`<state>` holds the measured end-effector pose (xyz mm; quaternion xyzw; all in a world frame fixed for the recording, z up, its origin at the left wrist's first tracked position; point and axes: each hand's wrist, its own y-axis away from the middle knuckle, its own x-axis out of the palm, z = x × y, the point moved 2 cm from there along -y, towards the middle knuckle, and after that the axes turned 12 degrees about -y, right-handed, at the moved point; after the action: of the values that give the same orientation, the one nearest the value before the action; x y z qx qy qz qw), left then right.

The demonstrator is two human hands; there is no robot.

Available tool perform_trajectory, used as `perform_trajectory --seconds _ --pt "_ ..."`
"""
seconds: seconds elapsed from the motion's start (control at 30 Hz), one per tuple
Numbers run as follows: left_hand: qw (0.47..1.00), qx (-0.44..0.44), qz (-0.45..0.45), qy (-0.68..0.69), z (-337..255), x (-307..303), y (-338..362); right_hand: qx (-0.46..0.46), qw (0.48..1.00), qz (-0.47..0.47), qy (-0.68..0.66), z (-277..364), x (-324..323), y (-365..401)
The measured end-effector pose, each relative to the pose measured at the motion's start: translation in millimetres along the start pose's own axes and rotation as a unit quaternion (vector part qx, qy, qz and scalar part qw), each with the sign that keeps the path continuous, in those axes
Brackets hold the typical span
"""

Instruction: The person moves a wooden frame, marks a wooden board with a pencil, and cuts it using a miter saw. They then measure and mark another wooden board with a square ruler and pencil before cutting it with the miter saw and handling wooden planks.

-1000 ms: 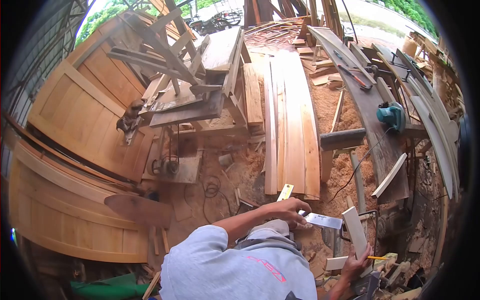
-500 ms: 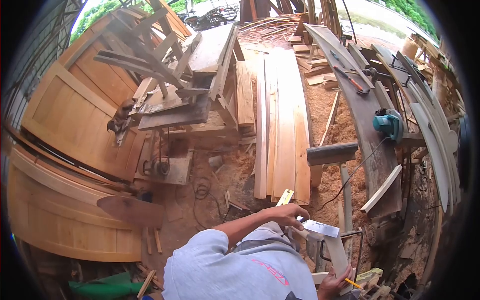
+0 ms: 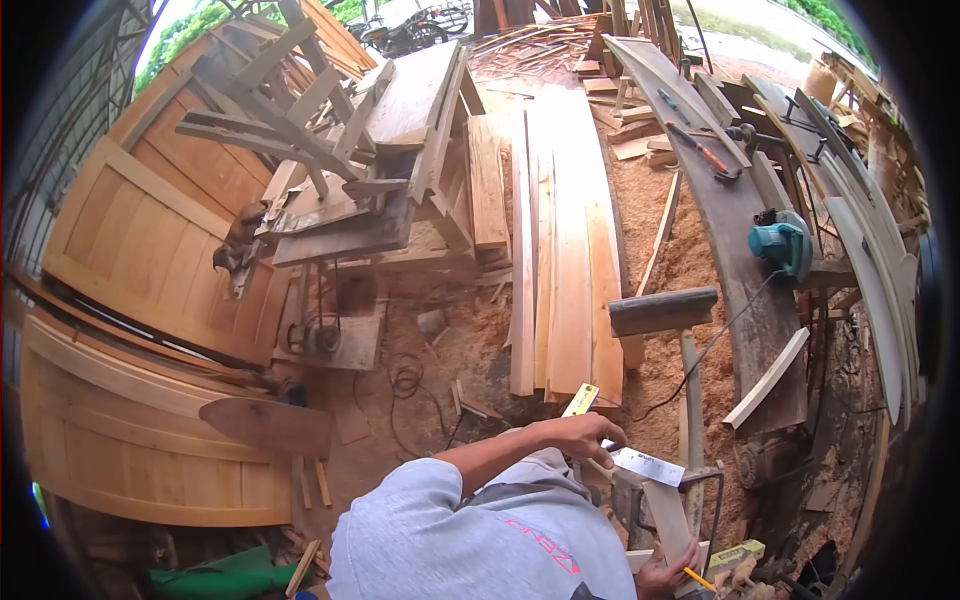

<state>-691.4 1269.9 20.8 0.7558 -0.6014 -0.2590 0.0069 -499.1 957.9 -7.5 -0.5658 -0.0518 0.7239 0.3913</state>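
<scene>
My left hand [image 3: 588, 436] reaches across from the left, its fingers curled over a try square. The square's wide metal blade [image 3: 648, 467] lies across the upper end of a pale wooden piece [image 3: 668, 515]. A yellow part [image 3: 580, 400] of the tool sticks out beyond the knuckles, and its middle is hidden by the hand. Lower down, my right hand [image 3: 664, 574] grips the lower part of the wooden piece. A yellow pencil [image 3: 699, 579] pokes out from the right fingers. A dark metal frame [image 3: 718, 492] stands just beside the wood.
Long planks [image 3: 565, 260] lie ahead. On the right, a dark bench board [image 3: 735, 250] carries a teal power tool [image 3: 780, 243] with a cord and an orange-handled hand tool [image 3: 703, 150]. Wooden panels [image 3: 150, 430] lean at left, beside a worktable [image 3: 410, 110]. Sawdust and offcuts cover the ground.
The view has shifted slightly. My left fingers have lifted a little at the blade, while the try square stays across the wood. My right hand keeps its hold.
</scene>
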Motion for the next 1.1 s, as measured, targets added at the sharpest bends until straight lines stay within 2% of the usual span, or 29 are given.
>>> perform_trajectory --seconds 0.33,0.4,0.63,0.77,0.83,0.87,0.93,1.0,1.03,1.07,1.1 --pt "1.0 -0.018 0.003 -0.024 0 -10 7 0.011 1.0 0.008 -0.014 6 -4 -5" --pt "0.999 -0.029 0.011 -0.008 -3 -12 9 0.045 0.998 0.038 -0.024 11 -7 -6" --pt "1.0 -0.01 0.003 -0.03 -9 -13 9 0.043 0.998 0.046 0.0 2 -5 3" --pt "0.998 -0.059 0.017 -0.001 -21 -16 8 0.081 0.993 0.086 -0.018 -5 -3 6" --pt "0.996 0.052 -0.016 -0.075 -17 -15 -2 0.079 0.992 0.083 -0.042 -2 -5 5" --pt "0.992 0.068 -0.024 -0.102 -21 -17 -6 0.091 0.992 0.078 -0.039 9 -9 -4" --pt "0.988 0.059 0.038 -0.138 -32 -25 -15 0.114 0.989 0.077 -0.063 12 -12 -6" --pt "0.991 0.049 0.039 -0.116 -40 -25 -22 0.172 0.971 0.071 -0.152 18 -17 -13" --pt "0.99 0.069 0.037 -0.118 -33 -23 -31 0.194 0.955 0.037 -0.222 17 -16 -13" --pt "0.983 0.035 0.065 -0.167 -53 -29 -35 0.168 0.956 0.016 -0.238 13 -18 -14" --pt "0.984 0.07 0.043 -0.16 -64 -30 -38 0.175 0.951 -0.014 -0.256 12 -19 -12"
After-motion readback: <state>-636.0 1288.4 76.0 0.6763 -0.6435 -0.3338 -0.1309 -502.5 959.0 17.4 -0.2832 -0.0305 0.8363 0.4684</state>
